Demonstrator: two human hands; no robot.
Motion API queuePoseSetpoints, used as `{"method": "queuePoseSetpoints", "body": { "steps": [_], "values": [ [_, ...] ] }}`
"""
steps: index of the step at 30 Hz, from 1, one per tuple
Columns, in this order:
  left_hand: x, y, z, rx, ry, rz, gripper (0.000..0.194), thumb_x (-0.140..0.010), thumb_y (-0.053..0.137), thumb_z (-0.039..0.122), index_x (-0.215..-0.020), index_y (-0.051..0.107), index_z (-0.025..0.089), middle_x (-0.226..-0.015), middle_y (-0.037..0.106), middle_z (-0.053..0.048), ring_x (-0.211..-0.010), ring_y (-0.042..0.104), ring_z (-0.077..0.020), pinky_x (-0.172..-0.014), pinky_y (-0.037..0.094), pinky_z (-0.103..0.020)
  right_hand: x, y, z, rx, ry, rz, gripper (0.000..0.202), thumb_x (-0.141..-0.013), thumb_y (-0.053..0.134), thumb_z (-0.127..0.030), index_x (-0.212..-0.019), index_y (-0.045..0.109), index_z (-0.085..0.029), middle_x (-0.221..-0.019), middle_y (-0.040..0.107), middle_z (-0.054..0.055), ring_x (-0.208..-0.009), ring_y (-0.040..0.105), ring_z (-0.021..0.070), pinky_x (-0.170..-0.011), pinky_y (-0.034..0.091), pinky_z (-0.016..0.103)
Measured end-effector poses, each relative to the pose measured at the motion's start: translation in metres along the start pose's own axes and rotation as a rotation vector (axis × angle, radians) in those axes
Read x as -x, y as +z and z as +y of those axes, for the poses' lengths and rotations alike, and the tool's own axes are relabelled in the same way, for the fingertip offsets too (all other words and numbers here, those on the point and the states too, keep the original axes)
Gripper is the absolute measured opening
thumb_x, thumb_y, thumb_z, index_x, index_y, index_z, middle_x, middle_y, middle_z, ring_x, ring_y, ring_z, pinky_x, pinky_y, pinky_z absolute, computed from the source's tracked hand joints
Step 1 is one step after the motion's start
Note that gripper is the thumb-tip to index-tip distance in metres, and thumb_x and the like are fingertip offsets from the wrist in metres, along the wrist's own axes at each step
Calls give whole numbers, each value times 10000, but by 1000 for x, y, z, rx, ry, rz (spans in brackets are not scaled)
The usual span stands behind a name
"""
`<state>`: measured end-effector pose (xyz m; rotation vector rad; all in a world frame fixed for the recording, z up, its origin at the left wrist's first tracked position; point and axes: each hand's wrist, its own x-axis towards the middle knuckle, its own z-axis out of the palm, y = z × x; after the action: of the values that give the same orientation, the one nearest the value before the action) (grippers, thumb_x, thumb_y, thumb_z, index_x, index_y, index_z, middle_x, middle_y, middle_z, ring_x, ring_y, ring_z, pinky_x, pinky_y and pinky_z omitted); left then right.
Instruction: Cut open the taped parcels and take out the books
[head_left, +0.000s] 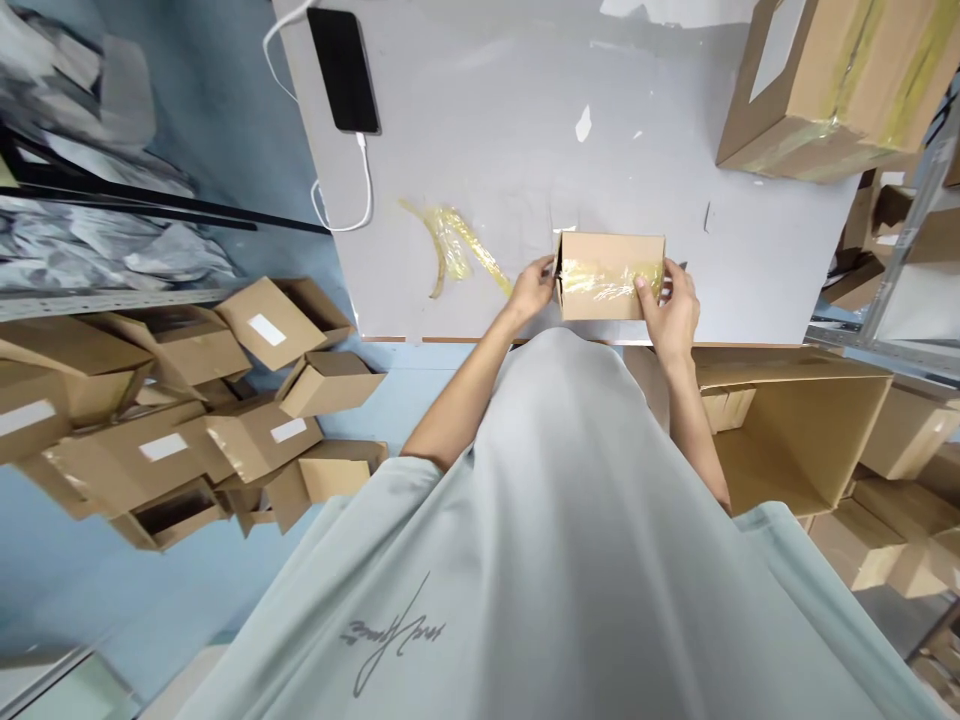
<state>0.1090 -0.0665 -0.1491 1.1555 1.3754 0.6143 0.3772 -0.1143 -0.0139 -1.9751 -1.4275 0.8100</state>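
A small cardboard box with shiny yellowish packing tape across its top lies at the table's front edge, between my hands. My left hand holds its left end, fingers against the side, where a dark gap shows along the edge. Gripping the right end is my right hand, the thumb on the taped top and the fingers behind the far side. To the left of the box, crumpled strips of yellow tape lie on the table.
A black phone with a white cable lies on the table at upper left. At upper right stands a large taped carton. Several cardboard boxes are piled on the left floor; an open carton stands below the table at right.
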Motion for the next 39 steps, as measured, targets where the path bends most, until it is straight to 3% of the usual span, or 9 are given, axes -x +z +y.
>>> {"method": "queuePoseSetpoints", "body": {
  "steps": [3,6,9,15,21,26,32,39],
  "values": [
    [28,-28,35,-56,65,78,494,-1104,641,510,-1510,733,243,-1537,757,-137,-1301,778,-284,-1069,657,-395,-6,6,-22,65,-152,-52,512,-1099,684,-639,-1473,711,-291,-1549,662,179,-1534,573,418,-1332,455,741],
    [52,-47,73,-103,158,50,502,-1107,678,476,-1574,681,294,-1623,680,-127,-1330,758,-280,-1019,660,-364,-15,19,-48,81,-330,-248,337,-1132,666,-523,-1377,765,-315,-1420,724,141,-1441,627,396,-1302,515,679],
    [60,-50,94,-144,247,18,411,-1069,719,382,-1470,728,294,-1554,702,-104,-1295,752,-272,-1042,666,-391,-25,36,-71,174,-494,-416,285,-1150,622,-424,-1368,771,-314,-1387,735,126,-1369,646,376,-1223,585,625],
    [55,-43,90,-206,287,69,273,-1028,746,326,-1298,766,290,-1381,756,-70,-1159,769,-261,-994,685,-411,-38,54,-88,360,-508,-548,409,-1179,553,-554,-1499,681,-332,-1490,670,145,-1429,587,409,-1153,614,645],
    [57,-44,89,-268,322,105,175,-1105,716,442,-1215,799,334,-1292,778,-63,-1151,770,-302,-966,655,-454,-53,62,-87,474,-552,-598,359,-1192,538,-549,-1342,709,-270,-1428,697,148,-1371,633,397,-1113,625,615],
    [56,-43,85,-305,345,105,237,-1162,611,448,-1161,822,340,-1261,784,-75,-1156,762,-314,-988,629,-481,-63,71,-94,519,-588,-663,380,-1208,509,-532,-1247,720,-218,-1306,742,158,-1285,674,380,-1045,628,557],
    [55,-42,85,-324,348,76,326,-1173,564,485,-1157,823,288,-1318,782,-94,-1163,760,-316,-1029,620,-472,-73,63,-114,610,-570,-778,344,-1204,507,-415,-1135,765,-200,-1179,776,146,-1199,697,349,-1025,575,503],
    [46,-41,87,-245,363,86,362,-1181,515,522,-1228,819,332,-1257,795,-92,-1240,739,-332,-1069,613,-493,-72,54,-129,630,-543,-700,371,-1207,466,-373,-1153,790,-202,-1144,783,145,-1108,717,330,-916,552,437]
  ]
}}
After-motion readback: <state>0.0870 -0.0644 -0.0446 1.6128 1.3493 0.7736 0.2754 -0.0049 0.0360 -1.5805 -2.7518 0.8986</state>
